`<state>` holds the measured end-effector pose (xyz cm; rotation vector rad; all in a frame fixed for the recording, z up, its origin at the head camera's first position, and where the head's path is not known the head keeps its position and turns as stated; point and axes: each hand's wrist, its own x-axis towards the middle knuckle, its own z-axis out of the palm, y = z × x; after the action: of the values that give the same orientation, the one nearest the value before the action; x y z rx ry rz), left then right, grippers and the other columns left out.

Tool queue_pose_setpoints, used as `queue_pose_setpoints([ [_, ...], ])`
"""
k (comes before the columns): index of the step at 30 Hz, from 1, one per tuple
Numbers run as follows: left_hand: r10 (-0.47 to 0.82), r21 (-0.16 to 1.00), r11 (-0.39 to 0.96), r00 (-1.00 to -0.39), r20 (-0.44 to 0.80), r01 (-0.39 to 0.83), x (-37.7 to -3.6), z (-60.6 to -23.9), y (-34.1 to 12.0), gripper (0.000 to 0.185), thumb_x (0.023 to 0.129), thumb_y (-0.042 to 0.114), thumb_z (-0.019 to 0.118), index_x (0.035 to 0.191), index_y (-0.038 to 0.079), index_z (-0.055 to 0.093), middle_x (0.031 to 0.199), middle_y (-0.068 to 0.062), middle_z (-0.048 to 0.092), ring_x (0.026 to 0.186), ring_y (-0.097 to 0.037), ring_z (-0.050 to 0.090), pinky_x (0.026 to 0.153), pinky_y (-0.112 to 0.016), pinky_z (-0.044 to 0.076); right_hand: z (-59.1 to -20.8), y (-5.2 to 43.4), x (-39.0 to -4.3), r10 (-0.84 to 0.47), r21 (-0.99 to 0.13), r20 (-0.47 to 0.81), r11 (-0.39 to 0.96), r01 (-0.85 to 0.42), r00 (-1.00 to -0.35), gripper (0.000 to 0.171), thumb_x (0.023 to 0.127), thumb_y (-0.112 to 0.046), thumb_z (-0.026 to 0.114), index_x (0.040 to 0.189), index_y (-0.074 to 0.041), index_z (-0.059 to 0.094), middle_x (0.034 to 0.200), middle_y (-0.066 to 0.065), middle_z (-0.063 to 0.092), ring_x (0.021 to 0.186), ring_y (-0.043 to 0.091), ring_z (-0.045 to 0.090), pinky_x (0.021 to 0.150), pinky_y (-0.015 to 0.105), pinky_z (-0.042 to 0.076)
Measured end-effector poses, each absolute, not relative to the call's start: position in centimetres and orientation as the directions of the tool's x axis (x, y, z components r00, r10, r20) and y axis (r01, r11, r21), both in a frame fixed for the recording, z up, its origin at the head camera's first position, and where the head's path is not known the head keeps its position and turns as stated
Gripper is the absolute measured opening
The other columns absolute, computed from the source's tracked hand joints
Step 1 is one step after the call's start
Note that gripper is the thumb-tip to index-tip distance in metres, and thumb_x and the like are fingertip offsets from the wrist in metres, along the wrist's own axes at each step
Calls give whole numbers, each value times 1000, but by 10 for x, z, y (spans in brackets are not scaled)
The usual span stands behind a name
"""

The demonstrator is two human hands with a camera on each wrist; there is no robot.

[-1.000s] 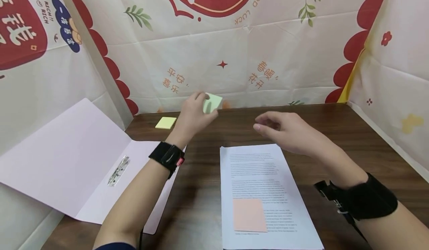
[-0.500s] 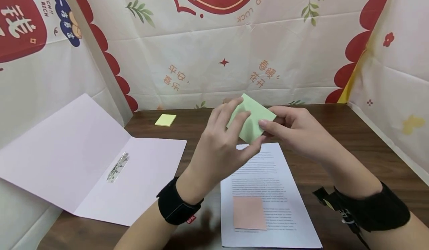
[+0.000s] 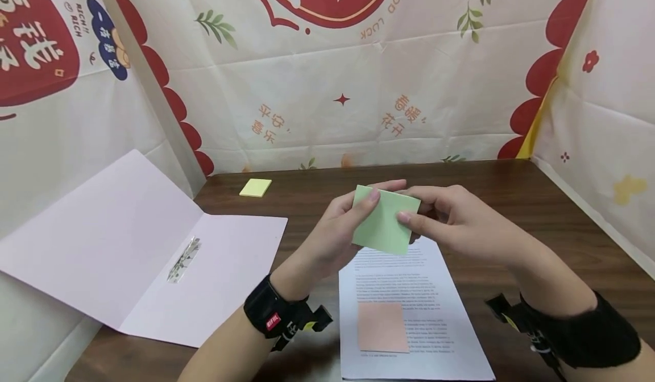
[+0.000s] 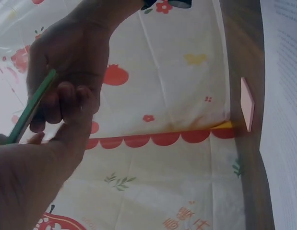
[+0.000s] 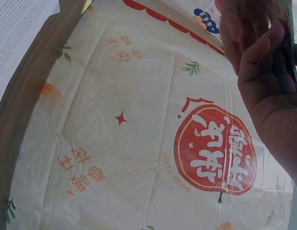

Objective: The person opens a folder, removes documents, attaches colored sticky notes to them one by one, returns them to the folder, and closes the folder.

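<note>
Both hands are now pinching the green sticky pad (image 3: 385, 220), the left hand (image 3: 338, 231) having carried it from the back of the tabletop (image 3: 512, 200) to the right hand (image 3: 450, 223), holding it low above the printed pages (image 3: 409, 314).

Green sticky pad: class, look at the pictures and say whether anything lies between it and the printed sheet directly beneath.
Nothing visible does. Both hands, left and right, pinch the green sticky pad above the printed sheet. A pink note lies nearer the sheet's lower end.
</note>
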<state>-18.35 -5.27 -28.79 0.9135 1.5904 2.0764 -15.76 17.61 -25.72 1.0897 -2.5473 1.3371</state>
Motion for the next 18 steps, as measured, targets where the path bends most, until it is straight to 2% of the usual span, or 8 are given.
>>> queue_pose_setpoints([
  [3, 649, 926, -373, -699, 301, 52, -185, -293, -49, 50, 117, 26, 34, 160, 2, 43, 132, -3, 65, 104, -16, 73, 92, -34, 62, -258, 171, -153, -465, -566, 451, 512, -647, -762, 14, 101, -14, 75, 115, -13, 73, 82, -7, 73, 72, 8, 69, 69, 23, 60],
  [4, 646, 920, -389, -697, 311, 50, -186, -294, -48, 51, 117, 26, 33, 160, 2, 42, 137, -8, 65, 106, -16, 73, 95, -37, 63, -258, 169, -151, -426, -490, 519, 562, -666, -741, 18, 97, -15, 79, 114, -12, 73, 82, -6, 72, 72, 7, 67, 68, 19, 58],
  [6, 639, 906, -421, -697, 326, 38, -187, -295, -46, 51, 117, 26, 32, 160, 1, 40, 148, -19, 60, 110, -17, 72, 100, -43, 62, -258, 166, -148, -367, -310, 675, 646, -697, -640, 27, 94, -24, 84, 113, -8, 74, 87, -2, 72, 73, 8, 63, 66, 13, 50],
  [8, 632, 893, -449, -700, 334, 21, -187, -295, -44, 51, 118, 28, 31, 160, 1, 39, 156, -28, 52, 112, -18, 72, 101, -45, 62, -257, 164, -147, -356, -107, 805, 701, -705, -475, 39, 97, -36, 80, 115, -2, 74, 96, 9, 71, 80, 17, 63, 69, 19, 52],
  [10, 619, 887, -461, -717, 321, 0, -187, -295, -44, 50, 118, 29, 31, 158, 2, 42, 152, -27, 56, 111, -17, 72, 97, -40, 63, -256, 161, -145, -402, 42, 847, 703, -710, -347, 55, 102, -49, 70, 120, 3, 73, 109, 19, 70, 90, 28, 66, 79, 30, 57],
  [12, 609, 882, -471, -733, 303, -27, -186, -296, -43, 48, 118, 31, 31, 155, 4, 44, 138, -18, 64, 108, -16, 72, 91, -35, 64, -256, 157, -145, -477, 139, 831, 675, -724, -285, 71, 105, -62, 55, 128, 4, 71, 122, 24, 68, 102, 38, 67, 86, 48, 59],
  [15, 592, 883, -467, -759, 272, -47, -183, -296, -44, 41, 117, 32, 31, 148, 10, 48, 117, 3, 63, 102, -12, 68, 82, -29, 62, -259, 152, -144, -568, 202, 768, 652, -731, -295, 75, 99, -62, 65, 139, 2, 65, 131, 24, 67, 115, 43, 65, 98, 61, 54],
  [18, 593, 884, -465, -758, 271, -49, -183, -296, -43, 35, 117, 33, 28, 139, 18, 52, 112, 6, 63, 100, -11, 66, 79, -28, 61, -262, 152, -144, -589, 191, 739, 648, -737, -327, 78, 91, -55, 79, 144, 0, 63, 134, 21, 67, 119, 42, 64, 103, 62, 52],
])
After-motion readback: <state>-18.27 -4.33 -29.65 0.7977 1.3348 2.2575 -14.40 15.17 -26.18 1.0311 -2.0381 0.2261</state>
